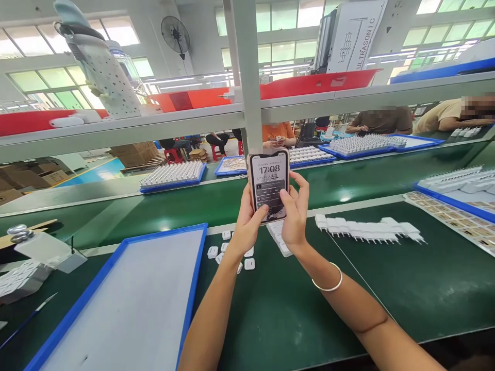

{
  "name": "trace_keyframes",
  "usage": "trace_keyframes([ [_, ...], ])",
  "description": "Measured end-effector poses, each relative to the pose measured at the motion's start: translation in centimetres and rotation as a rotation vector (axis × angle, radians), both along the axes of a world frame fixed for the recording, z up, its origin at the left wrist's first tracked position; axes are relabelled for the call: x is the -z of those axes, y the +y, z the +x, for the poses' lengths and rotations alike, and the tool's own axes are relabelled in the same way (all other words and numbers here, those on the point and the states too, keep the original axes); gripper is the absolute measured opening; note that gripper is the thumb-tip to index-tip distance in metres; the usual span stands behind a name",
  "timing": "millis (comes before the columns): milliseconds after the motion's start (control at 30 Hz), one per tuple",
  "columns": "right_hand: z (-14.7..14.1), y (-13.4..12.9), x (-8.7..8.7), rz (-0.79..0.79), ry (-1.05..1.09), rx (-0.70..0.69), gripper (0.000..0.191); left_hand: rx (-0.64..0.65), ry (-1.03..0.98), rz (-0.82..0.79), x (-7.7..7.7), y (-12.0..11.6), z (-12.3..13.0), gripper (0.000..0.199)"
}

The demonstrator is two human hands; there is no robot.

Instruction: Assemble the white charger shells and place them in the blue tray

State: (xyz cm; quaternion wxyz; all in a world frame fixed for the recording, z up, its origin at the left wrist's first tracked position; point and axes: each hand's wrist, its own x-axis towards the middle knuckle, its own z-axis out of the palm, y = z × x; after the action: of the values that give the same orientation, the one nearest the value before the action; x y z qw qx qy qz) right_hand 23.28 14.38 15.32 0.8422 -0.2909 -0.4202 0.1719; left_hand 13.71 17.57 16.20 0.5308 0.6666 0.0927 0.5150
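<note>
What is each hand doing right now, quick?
Left hand: closed, holding the phone from its left side.
Right hand: closed, holding the same phone from its right side.

Two bare hands (246,226), uncovered forearms (216,304), thin, smooth, silvery bangle (329,290) around the right forearm

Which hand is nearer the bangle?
Right: the right hand is just beyond the bangle circling that forearm; the left hand is farther, at the left edge of the phone.
</note>
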Motion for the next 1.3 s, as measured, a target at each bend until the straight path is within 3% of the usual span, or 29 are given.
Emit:
trace_keyframes([
  [433,-0.2,0.0,0.2,-0.014,0.012,-0.040,0.033,-0.024,0.014,0.032,0.1,0.5,-0.2,0.048],
  [933,0.0,0.1,0.2,-0.045,-0.023,-0.033,0.034,-0.010,0.026,0.026,0.2,0.9,-0.3,0.061],
  [1133,0.0,0.1,0.2,-0.026,0.000,-0.067,0.033,-0.004,0.061,0.042,0.4,1.1,-0.3,0.080],
  [1300,-0.1,0.2,0.2,-0.037,0.000,-0.069,0.032,-0.017,0.061,0.040,0.4,1.1,-0.3,0.073],
])
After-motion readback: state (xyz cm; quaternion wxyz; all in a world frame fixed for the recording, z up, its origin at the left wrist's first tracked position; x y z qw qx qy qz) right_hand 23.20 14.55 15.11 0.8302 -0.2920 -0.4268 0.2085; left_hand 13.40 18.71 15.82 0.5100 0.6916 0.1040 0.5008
